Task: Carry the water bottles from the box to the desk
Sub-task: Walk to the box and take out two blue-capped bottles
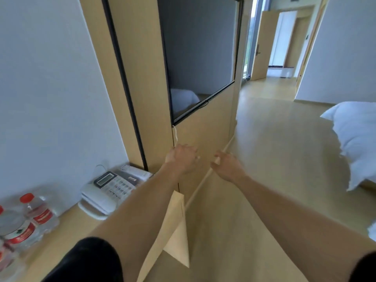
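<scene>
Several clear water bottles [30, 218] with red caps and red labels stand at the lower left on the wooden desk [81, 231]. My left hand [183, 159] and my right hand [227, 165] are stretched forward in the air past the desk's end, close together, with loosely curled fingers and nothing in them. Both hands are well away from the bottles. No box is in view.
A white desk telephone [109, 190] sits on the desk by the wall. A dark television [199, 58] hangs on the wood panel ahead. A bed with white bedding [358, 139] is at the right. An open wood-floor corridor [274, 123] leads to a far doorway.
</scene>
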### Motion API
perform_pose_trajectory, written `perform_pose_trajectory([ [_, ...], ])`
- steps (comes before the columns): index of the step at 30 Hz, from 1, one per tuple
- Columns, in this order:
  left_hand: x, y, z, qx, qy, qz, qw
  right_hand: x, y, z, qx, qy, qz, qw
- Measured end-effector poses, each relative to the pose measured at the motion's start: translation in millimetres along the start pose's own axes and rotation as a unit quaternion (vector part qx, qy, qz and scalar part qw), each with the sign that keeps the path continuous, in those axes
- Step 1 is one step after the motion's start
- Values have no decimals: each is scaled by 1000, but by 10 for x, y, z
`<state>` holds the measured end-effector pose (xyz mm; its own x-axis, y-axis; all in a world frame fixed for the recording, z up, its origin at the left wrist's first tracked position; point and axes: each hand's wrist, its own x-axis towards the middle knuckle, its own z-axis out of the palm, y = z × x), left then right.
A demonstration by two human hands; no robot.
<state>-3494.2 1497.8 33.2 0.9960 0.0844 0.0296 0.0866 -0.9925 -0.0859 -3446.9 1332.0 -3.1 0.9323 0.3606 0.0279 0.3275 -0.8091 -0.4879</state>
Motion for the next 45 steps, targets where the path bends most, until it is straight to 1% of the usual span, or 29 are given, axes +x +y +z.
perform_pose_trajectory([
  [4,406,826,106,-55,-15,36,998,-80,787,-377,-28,29,59,997],
  [7,636,1359,222,-89,-41,61,993,-180,1322,-599,-34,28,107,993],
  [14,1186,2347,425,-55,-61,124,989,-291,2237,-944,-22,27,199,979],
  [20,1850,2914,544,-55,-77,157,983,-26,2814,-1163,-12,26,256,966],
  [23,2339,3133,577,-44,-91,173,980,289,3087,-1303,-6,13,276,961],
  [26,2903,3303,603,-49,-89,181,978,740,3334,-1466,-23,4,287,958],
  [31,3835,3433,591,-55,-106,190,974,1620,3667,-1703,-46,-10,301,953],
  [35,4543,3586,524,-58,-111,214,969,2235,3982,-1842,-65,-5,313,947],
  [39,5086,3808,523,-64,-121,241,961,2719,4336,-1939,-72,2,329,942],
  [45,5856,4226,651,-71,-151,252,953,3346,4956,-2072,-79,-8,347,934],
])
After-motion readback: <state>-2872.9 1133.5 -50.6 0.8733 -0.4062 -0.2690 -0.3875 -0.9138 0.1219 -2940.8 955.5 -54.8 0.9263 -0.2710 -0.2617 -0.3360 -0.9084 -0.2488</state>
